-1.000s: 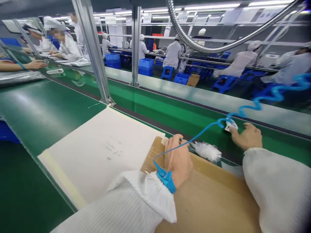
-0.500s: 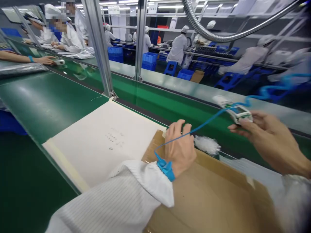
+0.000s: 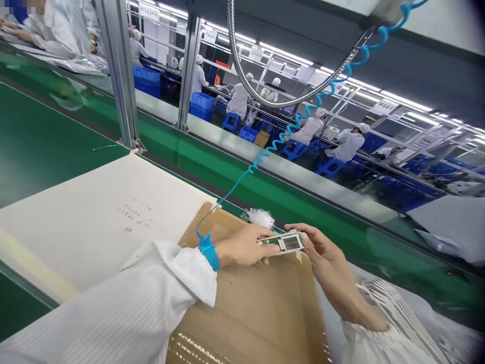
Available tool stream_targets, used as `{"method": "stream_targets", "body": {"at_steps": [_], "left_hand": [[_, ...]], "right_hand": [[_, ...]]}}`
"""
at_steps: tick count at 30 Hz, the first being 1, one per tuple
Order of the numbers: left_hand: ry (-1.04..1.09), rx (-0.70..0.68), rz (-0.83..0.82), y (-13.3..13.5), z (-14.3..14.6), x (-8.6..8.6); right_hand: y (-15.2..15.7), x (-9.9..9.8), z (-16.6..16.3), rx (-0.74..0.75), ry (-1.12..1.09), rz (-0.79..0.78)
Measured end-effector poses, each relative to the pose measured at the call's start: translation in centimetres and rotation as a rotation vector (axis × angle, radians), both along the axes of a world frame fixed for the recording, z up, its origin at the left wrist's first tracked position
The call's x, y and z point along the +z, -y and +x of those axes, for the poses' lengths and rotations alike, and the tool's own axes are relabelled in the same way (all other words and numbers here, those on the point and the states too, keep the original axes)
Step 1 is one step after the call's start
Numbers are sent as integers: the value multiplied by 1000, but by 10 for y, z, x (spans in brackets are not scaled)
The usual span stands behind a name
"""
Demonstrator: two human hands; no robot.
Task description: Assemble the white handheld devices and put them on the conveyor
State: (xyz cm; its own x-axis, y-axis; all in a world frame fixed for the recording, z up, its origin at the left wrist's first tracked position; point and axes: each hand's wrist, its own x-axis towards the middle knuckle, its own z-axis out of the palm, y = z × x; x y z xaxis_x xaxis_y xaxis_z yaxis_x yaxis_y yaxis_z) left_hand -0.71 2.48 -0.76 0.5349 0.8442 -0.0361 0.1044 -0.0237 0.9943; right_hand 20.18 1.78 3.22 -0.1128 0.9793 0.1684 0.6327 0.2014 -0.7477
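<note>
A small circuit board module with a dark display window (image 3: 282,242) lies between my hands above a sheet of cardboard (image 3: 250,313). My left hand (image 3: 242,246) pinches its left end, and my right hand (image 3: 322,253) holds its right end. An antistatic wrist strap (image 3: 207,251) circles my left wrist in blue, its coiled cord (image 3: 288,131) rising up and to the right. A crumpled white plastic wad (image 3: 258,218) sits just beyond my left fingers.
A white paper sheet with small printed marks (image 3: 102,212) lies left of the cardboard on the green conveyor belt (image 3: 45,131). Metal uprights (image 3: 121,65) stand beyond it. Seated co-workers, blue crates and stools fill the far line.
My left hand has moved from the cardboard to the module, which both hands now hold. The view has tilted, and the wrist strap's cord now rises more steeply.
</note>
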Motion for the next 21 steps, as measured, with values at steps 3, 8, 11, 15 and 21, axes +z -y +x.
{"method": "stream_targets", "body": {"at_steps": [3,8,11,15,21], "left_hand": [[-124,148,74,2,-2,4],[-269,287,296,5,-3,8],[-287,418,257,0,-5,6],[-269,741,151,-13,-13,3],[-125,657,62,-17,-16,3]], "right_hand": [[-6,-9,3,30,142,238],[-18,-7,2,169,558,674],[-19,-5,-9,143,714,783],[-23,-8,-25,179,539,652],[-42,-18,-50,-73,40,242]]}}
